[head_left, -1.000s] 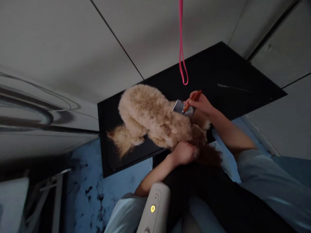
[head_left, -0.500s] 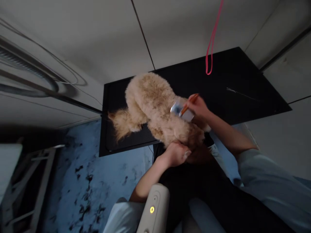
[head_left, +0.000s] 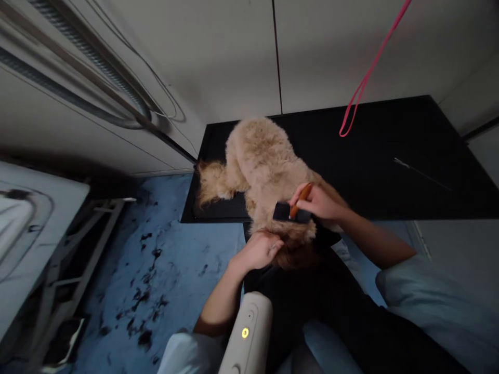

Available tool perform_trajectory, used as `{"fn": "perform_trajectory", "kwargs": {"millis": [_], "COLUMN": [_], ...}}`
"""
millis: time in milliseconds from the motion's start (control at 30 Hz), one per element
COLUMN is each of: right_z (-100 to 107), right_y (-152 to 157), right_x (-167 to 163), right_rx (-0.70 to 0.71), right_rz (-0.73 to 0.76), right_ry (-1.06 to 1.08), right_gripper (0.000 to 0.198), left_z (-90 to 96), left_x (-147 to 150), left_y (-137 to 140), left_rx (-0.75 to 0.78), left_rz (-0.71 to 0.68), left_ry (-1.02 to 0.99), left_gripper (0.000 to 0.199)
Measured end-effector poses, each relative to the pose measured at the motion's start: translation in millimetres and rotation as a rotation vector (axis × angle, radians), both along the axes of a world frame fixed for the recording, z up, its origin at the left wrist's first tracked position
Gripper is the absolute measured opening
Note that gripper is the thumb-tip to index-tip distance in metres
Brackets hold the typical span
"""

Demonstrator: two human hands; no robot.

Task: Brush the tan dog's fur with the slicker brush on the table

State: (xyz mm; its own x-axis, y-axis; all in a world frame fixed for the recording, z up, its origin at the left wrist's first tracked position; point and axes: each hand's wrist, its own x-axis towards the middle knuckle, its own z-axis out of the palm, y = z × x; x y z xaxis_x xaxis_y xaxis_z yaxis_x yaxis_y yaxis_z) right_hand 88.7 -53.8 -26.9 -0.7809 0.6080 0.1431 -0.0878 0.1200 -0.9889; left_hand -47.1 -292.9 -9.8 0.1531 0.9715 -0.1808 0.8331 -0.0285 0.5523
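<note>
A cream-coloured, fluffy dog (head_left: 268, 156) is on the black grooming table (head_left: 374, 171), its rear and tail toward the far left and its head end close against my body. My right hand (head_left: 317, 202) grips the orange-brown handle of a slicker brush (head_left: 281, 211). The brush's broad, flat head lies against the fur near the dog's neck. My left hand (head_left: 259, 250) is closed on fur at the dog's head end, just in front of the brush. The dog's face is hidden.
A pink loop leash (head_left: 360, 88) hangs over the table. A thin pale wire-like thing (head_left: 421, 172) lies on the table's right. Grey hoses (head_left: 97, 62) run along the wall at left. Dark hair clumps (head_left: 144, 296) litter the blue floor, beside a white-topped stand (head_left: 39, 228).
My right hand has brought the brush down toward my left hand, nearer the dog's head end. My left hand stays on the dog. The whole view has shifted and turned.
</note>
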Motion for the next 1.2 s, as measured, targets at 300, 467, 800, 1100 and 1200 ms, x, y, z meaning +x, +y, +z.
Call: {"fn": "perform_trajectory", "kwargs": {"millis": [300,467,800,1100,1200], "right_z": [-8.9,-18.7,-40.2,-41.1,-37.9], "right_y": [-6.3,2.1,-0.9,-2.2,-12.2], "right_x": [-4.9,2.8,36.6,26.6,22.5], "right_rx": [0.025,0.024,0.075,0.161,0.244], "right_rz": [-0.084,-0.471,-0.656,-0.599,-0.586], "right_ry": [0.1,0.115,0.284,0.316,0.38], "right_gripper": [0.018,0.02,0.019,0.019,0.018], "left_z": [-1.6,-2.2,-21.0,-50.1,-53.4], "left_x": [-20.1,-23.7,-25.7,-46.0,-59.9], "left_y": [3.6,14.9,33.5,32.8,27.6], "left_rx": [-0.008,-0.004,0.005,0.046,0.047], "left_rz": [0.078,0.062,0.335,0.566,0.568], "left_ry": [-0.029,0.033,0.098,0.21,0.271], "left_gripper": [0.052,0.054,0.032,0.028,0.023]}}
